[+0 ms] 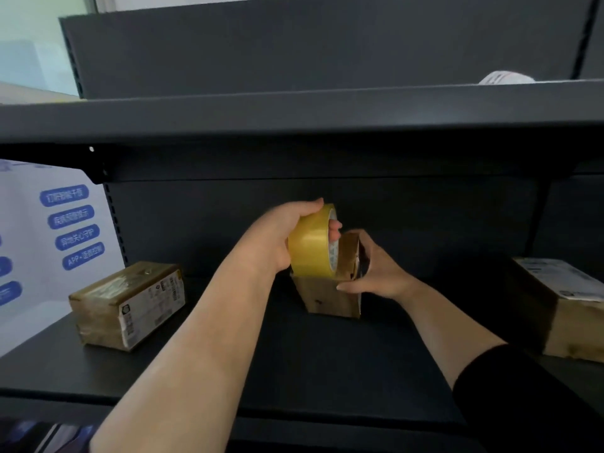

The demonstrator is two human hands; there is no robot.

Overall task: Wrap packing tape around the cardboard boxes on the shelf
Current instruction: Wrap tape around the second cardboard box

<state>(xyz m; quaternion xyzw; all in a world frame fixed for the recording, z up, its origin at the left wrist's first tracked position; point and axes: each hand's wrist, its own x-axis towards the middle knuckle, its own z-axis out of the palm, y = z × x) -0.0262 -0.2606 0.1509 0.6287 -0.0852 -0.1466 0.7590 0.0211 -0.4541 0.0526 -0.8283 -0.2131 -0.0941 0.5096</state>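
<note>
Nearest the camera, two forearms reach over the front edge of the dark grey metal shelf [327,361]; the right one wears a black sleeve [523,400]. They meet at a small cardboard box [330,297] standing on end at the middle of the shelf. The right hand [376,268] grasps this box from its right side, thumb pressed on the front face and fingers curled over the upper edge. The left hand [284,237] clutches a roll of yellowish packing tape [310,246], fingers wrapped over the rim and into the core, holding the roll against the top left of the box. To the left of the small box, well apart, a taped cardboard box with a printed label [129,305] lies flat on the shelf. To its right, at the frame edge, sits a larger labelled carton [562,308]. Behind the small box rises the shelf's dark back panel [425,223]. Farther left, a white poster with blue captions [65,223] stands beyond the shelf.
</note>
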